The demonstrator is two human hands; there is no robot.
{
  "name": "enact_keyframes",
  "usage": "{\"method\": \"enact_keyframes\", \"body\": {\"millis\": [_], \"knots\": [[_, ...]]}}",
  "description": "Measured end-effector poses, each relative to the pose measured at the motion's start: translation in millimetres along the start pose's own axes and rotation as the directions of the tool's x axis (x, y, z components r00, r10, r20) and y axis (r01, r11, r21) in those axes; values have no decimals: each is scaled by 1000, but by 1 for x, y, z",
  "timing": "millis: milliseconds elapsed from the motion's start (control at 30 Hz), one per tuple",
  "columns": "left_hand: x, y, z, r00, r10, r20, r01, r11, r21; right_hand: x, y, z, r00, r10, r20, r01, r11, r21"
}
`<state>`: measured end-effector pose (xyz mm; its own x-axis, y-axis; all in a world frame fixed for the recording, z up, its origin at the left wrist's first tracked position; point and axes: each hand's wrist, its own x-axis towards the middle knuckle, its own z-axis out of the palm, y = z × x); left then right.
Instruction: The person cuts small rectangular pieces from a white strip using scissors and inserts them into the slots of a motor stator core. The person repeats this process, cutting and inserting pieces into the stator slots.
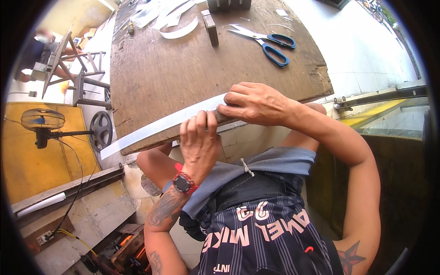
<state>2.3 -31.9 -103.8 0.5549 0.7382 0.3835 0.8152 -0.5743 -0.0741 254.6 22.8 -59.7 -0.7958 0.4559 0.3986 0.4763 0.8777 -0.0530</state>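
A long, narrow white strip [158, 123] lies along the near edge of the wooden table [183, 68], its left end sticking out past the table's corner. My right hand [256, 103] is closed on the strip's right end, fingers bent and pressed together. Just left of it, my left hand [199, 144] curls its fingers over the table's front edge and presses on the strip's near side. The left thumb is hidden below. Farther back on the table, a pair of scissors [263, 42] with blue handles lies with its blades slightly apart.
A dark metal block [210, 28] and a curled white strip [181, 31] are at the back, near white scraps [172, 11] and a small screwdriver [130, 28]. A fan [43, 120] stands at left. Another person [39, 55] works beyond, by a metal frame [85, 87].
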Motion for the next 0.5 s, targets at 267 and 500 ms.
{"method": "enact_keyframes", "body": {"millis": [267,500], "knots": [[4,0,-5,997,33,-74,-35,999,-32,-10,4,-10,996,-29,-82,23,998,-65],[15,19,9,992,25,-122,-32,998,-52,-21,8,-18,992,-45,-115,35,996,-83]]}}
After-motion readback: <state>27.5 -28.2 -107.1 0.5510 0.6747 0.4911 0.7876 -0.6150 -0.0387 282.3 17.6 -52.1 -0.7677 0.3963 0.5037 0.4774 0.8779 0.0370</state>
